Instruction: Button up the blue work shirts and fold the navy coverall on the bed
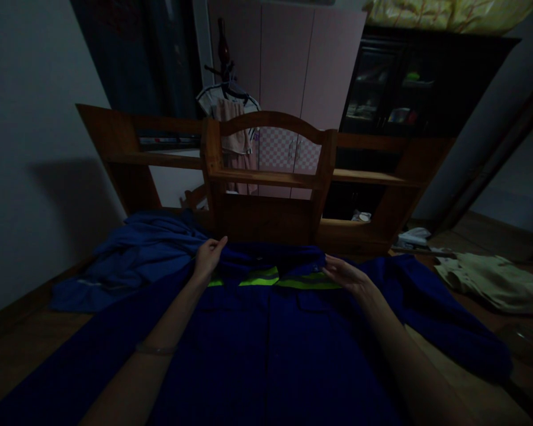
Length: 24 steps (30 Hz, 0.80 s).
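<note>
currently, blue jacket (235, 349) spread across lower centre of frame, sleeves (453, 322) out to both sides; left hand (209, 258) and right hand (345, 275) pinch its top edge (273, 252). spreading looks mostly done; top edge seems not yet settled.

Dim light is prevailing; left of the fingers (222, 241), a soft shadow (68, 189) is marking the wall (31, 100); beyond, distortion is slanting the black cabinet (457, 77).

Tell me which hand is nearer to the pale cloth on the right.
Right. The right hand, on the dark blue jacket, is left of the pale cloth; the left hand grips the jacket farther left.
</note>
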### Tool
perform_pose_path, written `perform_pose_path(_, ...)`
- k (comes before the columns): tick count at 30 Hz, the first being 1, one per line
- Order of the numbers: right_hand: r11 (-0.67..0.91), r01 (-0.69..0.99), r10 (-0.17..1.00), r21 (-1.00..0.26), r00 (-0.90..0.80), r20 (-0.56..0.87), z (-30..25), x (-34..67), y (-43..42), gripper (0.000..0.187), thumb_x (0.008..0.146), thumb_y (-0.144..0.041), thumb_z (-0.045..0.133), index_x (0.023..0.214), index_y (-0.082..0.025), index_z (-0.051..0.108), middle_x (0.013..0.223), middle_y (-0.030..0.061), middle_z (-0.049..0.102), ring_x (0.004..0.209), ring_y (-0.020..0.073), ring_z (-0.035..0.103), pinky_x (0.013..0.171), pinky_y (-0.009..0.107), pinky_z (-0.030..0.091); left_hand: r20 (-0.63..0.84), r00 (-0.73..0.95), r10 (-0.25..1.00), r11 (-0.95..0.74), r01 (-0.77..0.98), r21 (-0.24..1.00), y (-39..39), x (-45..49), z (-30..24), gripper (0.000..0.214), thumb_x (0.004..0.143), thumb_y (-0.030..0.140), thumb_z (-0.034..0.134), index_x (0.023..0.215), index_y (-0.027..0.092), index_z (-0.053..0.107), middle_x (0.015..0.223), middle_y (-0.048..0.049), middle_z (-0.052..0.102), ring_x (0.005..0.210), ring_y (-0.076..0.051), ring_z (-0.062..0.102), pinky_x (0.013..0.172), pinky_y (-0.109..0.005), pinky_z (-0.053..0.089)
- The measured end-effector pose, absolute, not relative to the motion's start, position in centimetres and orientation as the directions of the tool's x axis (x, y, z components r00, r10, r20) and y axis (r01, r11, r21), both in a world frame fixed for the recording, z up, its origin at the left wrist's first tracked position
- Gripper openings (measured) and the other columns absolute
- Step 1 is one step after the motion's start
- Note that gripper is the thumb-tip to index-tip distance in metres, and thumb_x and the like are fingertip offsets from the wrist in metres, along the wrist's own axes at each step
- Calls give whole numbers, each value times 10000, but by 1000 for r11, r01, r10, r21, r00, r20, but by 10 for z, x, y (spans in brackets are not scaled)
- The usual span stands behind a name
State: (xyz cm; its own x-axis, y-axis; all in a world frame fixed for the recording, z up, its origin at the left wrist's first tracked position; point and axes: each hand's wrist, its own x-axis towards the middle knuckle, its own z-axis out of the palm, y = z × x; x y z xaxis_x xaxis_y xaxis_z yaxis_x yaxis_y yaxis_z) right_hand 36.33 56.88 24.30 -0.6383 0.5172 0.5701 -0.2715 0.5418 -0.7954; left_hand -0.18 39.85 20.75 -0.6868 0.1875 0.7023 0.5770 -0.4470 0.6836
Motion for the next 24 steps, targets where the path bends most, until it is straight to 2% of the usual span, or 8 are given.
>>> perform_pose_path(5,532,-208,491,-821,-714,499,234,350,564,267,815,-433,604,897,-185,658,813,33,641,730,161,599,708,287,506,693,-684,225,-441,563,699,395,3,209,514,643,660,630,689,148,599,559,13,538,552,-129,482,533,-230,326)
perform_pose_path(9,588,-176,499,-790,-689,525,232,347,564,422,829,-570,534,923,-176,656,860,47,640,749,167,589,701,286,488,681,-678,277,-430,546,719,386,12,213,536,632,673,624,651,137,625,584,-2,575,592,-143,506,562,-238,341)
perform_pose_path(11,637,-163,497,-753,-661,563,234,348,563,412,774,-551,624,987,-200,654,920,32,631,771,155,575,705,267,469,669,-679,302,-430,530,731,383,16,214,549,637,682,610,639,134,629,586,-5,581,601,-149,512,566,-241,346)
perform_pose_path(14,837,-82,380,-540,-623,684,237,352,557,505,620,-422,798,1069,-246,648,1015,16,615,871,171,565,769,273,449,660,-677,325,-441,509,740,380,20,216,546,642,681,603,634,135,626,579,0,569,597,-146,505,561,-240,341)
perform_pose_path(17,978,-9,154,-206,-634,758,237,353,548,408,676,-397,764,1043,-248,665,1004,24,626,934,191,569,850,316,427,663,-674,326,-450,506,736,379,22,216,532,636,669,615,618,138,612,569,7,553,595,-141,492,561,-237,329)
perform_pose_path(19,993,-20,76,-117,-648,758,235,353,544,341,720,-389,732,1019,-236,675,990,34,634,929,192,578,861,321,421,664,-674,324,-450,508,734,379,22,216,527,628,665,624,609,139,605,558,10,544,591,-138,486,561,-237,322)
perform_pose_path(21,989,-28,91,-143,-645,759,235,353,543,299,735,-390,718,980,-220,689,981,43,640,918,198,581,844,315,423,665,-672,326,-454,506,734,379,22,216,525,625,663,628,613,139,604,556,13,542,586,-136,485,561,-236,320)
perform_pose_path(24,945,-31,234,-325,-632,739,236,352,549,245,759,-415,685,871,-198,708,909,42,659,864,200,581,802,302,418,666,-668,332,-462,501,732,380,19,216,528,620,664,630,634,137,617,570,10,557,587,-136,493,563,-234,327)
